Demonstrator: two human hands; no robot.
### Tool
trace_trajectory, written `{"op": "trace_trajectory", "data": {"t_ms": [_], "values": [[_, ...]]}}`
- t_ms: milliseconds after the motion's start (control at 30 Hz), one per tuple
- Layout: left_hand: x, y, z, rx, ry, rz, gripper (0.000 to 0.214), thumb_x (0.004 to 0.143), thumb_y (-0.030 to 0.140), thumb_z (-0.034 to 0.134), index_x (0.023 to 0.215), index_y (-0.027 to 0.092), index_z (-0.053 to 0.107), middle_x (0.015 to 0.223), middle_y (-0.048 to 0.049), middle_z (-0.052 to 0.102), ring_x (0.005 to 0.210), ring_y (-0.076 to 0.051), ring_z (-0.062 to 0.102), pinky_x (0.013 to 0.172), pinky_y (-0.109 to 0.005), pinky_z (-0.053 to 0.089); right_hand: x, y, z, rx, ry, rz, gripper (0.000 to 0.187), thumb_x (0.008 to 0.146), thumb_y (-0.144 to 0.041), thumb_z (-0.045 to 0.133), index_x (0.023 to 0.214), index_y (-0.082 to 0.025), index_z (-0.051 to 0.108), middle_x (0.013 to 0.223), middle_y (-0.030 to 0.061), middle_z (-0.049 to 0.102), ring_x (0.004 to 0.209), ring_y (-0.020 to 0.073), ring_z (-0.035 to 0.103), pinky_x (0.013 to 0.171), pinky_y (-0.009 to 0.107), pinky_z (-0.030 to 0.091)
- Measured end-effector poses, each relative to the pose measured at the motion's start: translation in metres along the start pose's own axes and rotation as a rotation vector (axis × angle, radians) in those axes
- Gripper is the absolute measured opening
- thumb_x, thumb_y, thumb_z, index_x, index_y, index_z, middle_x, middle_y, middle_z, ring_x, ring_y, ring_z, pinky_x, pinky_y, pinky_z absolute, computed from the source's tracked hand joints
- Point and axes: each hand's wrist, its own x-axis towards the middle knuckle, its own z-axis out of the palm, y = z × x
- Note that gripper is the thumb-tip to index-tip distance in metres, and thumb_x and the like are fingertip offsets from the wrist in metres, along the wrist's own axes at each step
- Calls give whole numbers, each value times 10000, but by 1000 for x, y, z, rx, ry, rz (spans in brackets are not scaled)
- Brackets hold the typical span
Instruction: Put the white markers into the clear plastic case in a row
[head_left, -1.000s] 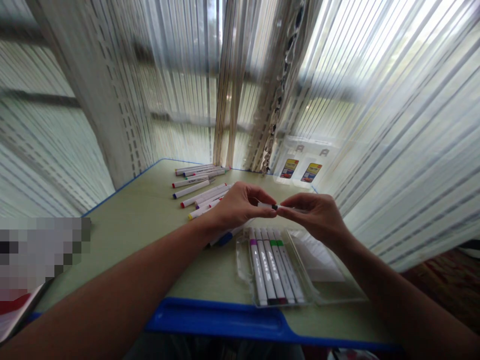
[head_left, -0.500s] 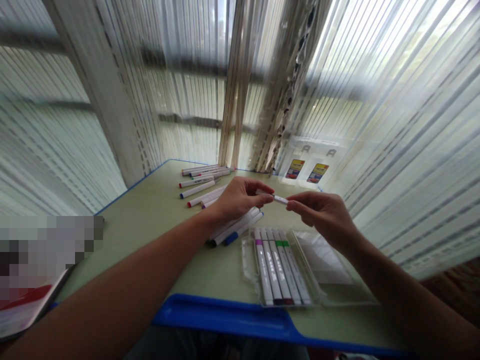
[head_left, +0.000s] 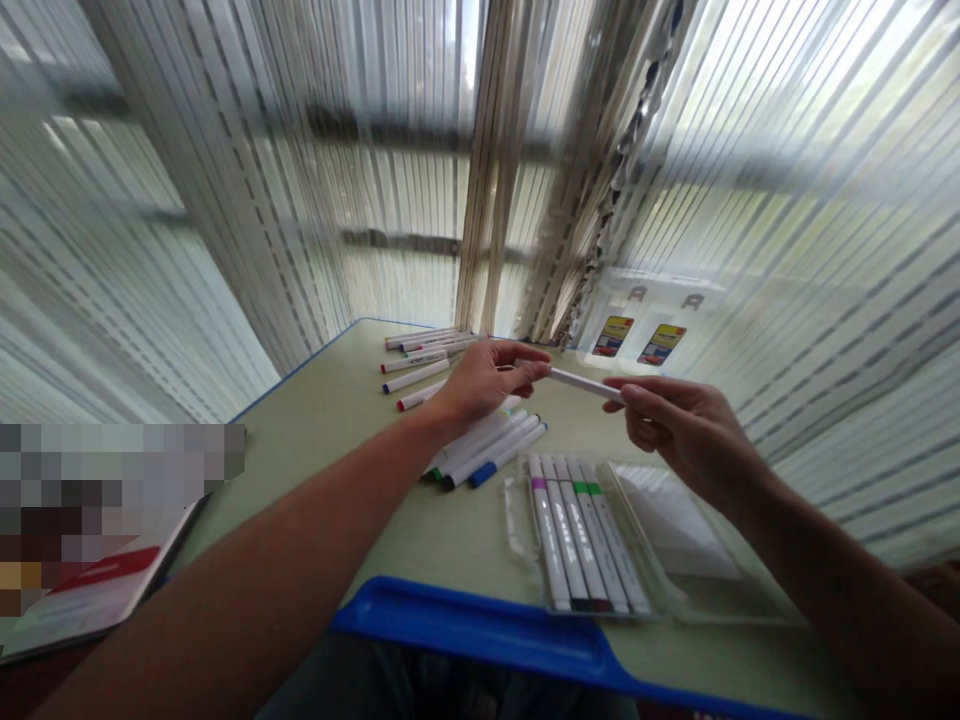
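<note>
Right hand (head_left: pixel 679 415) has drawn off toward 3 o'clock from your left hand (head_left: pixel 499 378) compared with half a second ago; a longer stretch of the white marker (head_left: pixel 585 382) shows between them. Grip: both your hands grasping it, left thumb and fingers pinching its 9 o'clock end, right pinching its slightly lower 3 o'clock end. Marker is raised above the table (head_left: pixel 322 410).

Clearance: loose markers (head_left: pixel 495 450) lie at 6 o'clock of your left hand; farther markers (head_left: pixel 416 377), partly hidden by it, at 10. Clear case (head_left: pixel 517 525) with five markers (head_left: pixel 580 535) sits at 6 o'clock of the held one, its lid (head_left: pixel 679 530) at 5. Blue tray (head_left: pixel 480 630) borders your near edge; curtain (head_left: pixel 412 200) hangs past the far edge at 12. Bare tabletop shows between loose markers and tray. Unchanged: five markers in the case.
</note>
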Motion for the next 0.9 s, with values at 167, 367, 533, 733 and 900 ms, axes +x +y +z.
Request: {"op": "trace_trajectory", "data": {"t_ms": [167, 367, 533, 733, 900], "values": [[2, -3, -2, -53, -7, -12, 94, 811, 137, 748, 901, 112, 755, 647, 9, 642, 563, -79, 570, 614, -248, 480, -1, -2, 0, 54, -29, 14, 232, 707, -346, 836, 881, -192, 817, 704, 61, 715, 425, 52, 368, 373, 225, 299], [3, -2, -2, -119, 9, -74, 71, 847, 127, 712, 904, 122, 753, 690, 1, 648, 565, -71, 577, 644, -256, 510, -1, -1, -2, 73, -68, -1, 246, 745, -353, 798, 942, -206, 804, 761, 65, 735, 437, 61, 371, 392, 240, 312], [2, 1, -1, -145, 16, -94, 98, 874, 123, 673, 932, 122, 752, 784, -25, 694, 555, -71, 590, 622, -254, 515, -2, -2, -2, 85, -57, -25, 241, 754, -355, 791, 955, -223, 800, 765, 55, 740, 441, 66, 364, 397, 242, 309], [3, 2, 0, -179, 7, -112, 131, 906, 110, 619, 935, 118, 747, 841, -52, 725, 543, -71, 594, 604, -252, 512, 0, -2, -2, 108, 0, -41, 199, 774, -330, 775, 930, -208, 797, 754, 46, 729, 435, 61, 356, 383, 229, 305], [1, 4, 1, -232, -7, -146, 196, 941, 81, 538, 953, 98, 733, 858, -73, 742, 531, -85, 613, 590, -254, 516, 3, -2, -5, 124, 74, -35, 164, 793, -307, 756, 908, -195, 791, 764, 45, 721, 439, 56, 376, 377, 222, 299]]}}
